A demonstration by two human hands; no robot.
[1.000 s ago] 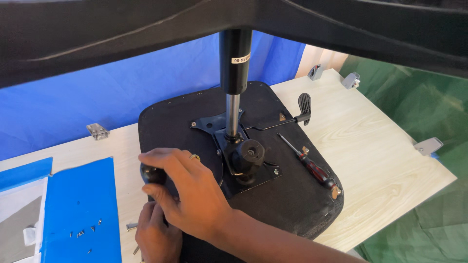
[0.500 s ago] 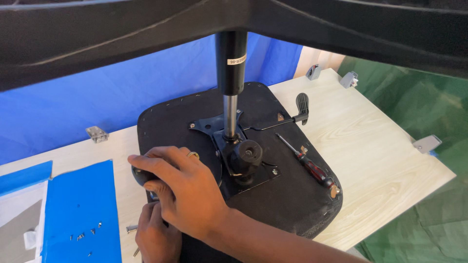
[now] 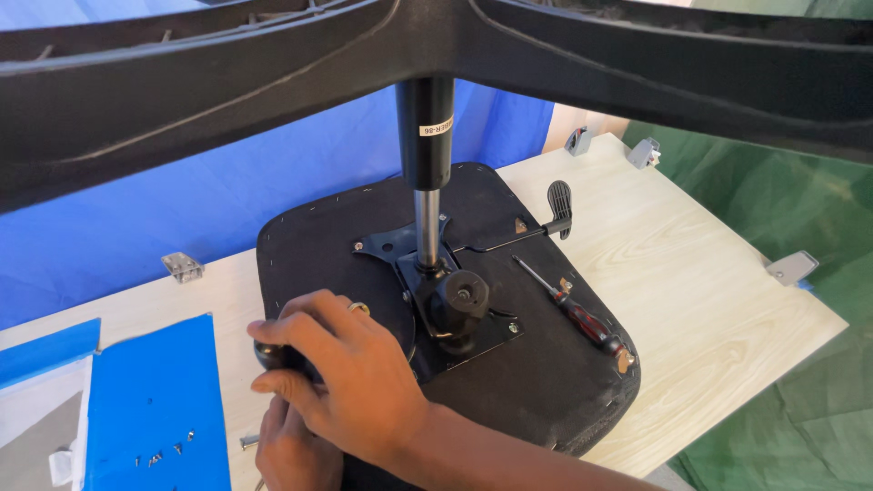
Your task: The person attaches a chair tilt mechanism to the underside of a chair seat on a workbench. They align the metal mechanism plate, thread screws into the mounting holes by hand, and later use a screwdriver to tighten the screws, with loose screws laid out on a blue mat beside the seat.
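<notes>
At the lower left, the left hand sits low beside the seat's edge, mostly hidden under the other forearm; whether its grip is wide, narrow or holding something cannot be told. Above it, the right hand reaches in from the lower right, palm down, fingers curled over the left rim of the upturned black seat, its grip closed around a dark round part there that is largely covered. A ring shows on one finger.

The seat lies underside up on the pale wooden desk, its black metal mechanism plate bolted at the middle. A gas cylinder rises upright from the plate to the black star base overhead. A lever juts right, and a red-and-black screwdriver lies on the seat, just right of the plate.
</notes>
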